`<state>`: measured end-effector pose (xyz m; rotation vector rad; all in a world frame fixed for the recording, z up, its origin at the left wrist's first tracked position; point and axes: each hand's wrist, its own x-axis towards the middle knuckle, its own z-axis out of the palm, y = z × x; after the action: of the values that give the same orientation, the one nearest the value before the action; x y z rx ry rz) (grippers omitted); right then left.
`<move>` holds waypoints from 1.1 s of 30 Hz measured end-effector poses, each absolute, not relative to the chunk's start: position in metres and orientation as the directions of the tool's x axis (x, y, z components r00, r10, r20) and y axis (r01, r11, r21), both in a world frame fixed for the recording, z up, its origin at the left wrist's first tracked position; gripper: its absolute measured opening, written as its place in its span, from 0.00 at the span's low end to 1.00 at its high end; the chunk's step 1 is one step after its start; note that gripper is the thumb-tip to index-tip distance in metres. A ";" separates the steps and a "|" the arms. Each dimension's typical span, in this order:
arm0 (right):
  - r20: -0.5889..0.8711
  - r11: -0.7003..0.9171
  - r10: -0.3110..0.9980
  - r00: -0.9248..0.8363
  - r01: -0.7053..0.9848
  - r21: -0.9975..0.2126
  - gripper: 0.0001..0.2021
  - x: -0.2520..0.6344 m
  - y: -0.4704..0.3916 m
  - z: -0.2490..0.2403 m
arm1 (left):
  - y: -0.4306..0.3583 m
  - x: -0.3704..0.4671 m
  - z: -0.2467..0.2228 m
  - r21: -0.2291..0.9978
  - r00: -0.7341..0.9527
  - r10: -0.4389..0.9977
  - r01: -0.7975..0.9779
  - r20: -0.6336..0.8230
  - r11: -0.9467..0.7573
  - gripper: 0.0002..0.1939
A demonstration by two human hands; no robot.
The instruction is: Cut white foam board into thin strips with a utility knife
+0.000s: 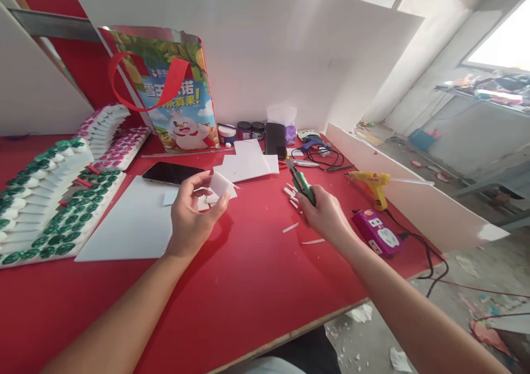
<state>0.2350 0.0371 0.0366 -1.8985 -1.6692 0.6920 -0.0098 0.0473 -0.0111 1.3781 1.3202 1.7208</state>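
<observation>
My left hand (194, 211) pinches a small white piece of paper or card (220, 184) between thumb and fingers, above the red table (248, 286). Wrapped in my right hand (323, 211) is a green utility knife (302, 181), its tip pointing up and away from me. Small white rolled pieces (291, 195) lie just left of that hand, and thin white strips (313, 241) lie below it. Behind my left hand are more white scraps, partly hidden by the fingers. A large white sheet (128, 225) lies to the left, under a black phone (171, 173).
A yellow glue gun (375, 185) and a purple power socket (377, 232) stand right. At the back are white cards (248, 161), scissors (304, 163), jars (244, 130) and a colourful bag (182, 98). Green-and-white decorated pieces (62, 214) occupy the left.
</observation>
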 end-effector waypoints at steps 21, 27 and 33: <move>-0.247 -0.278 0.955 -0.164 -0.208 -0.938 0.17 0.179 0.060 0.051 | 0.036 -0.004 -0.004 0.840 -0.063 0.859 0.258 0.508 -0.478 0.31; -0.300 -0.327 0.923 -0.240 -0.080 -0.942 0.16 0.166 0.062 0.033 | 0.037 -0.009 -0.005 0.685 0.136 0.828 0.499 0.544 -0.532 0.31; -0.377 -0.413 0.902 -0.210 -0.168 -0.895 0.15 0.175 0.067 0.024 | 0.043 -0.005 -0.013 0.957 -0.037 0.967 0.154 0.253 -0.244 0.33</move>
<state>0.1746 0.0671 0.0238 -1.2466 -0.9486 1.7317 -0.0045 0.0427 -0.0127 1.4819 1.2327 1.3635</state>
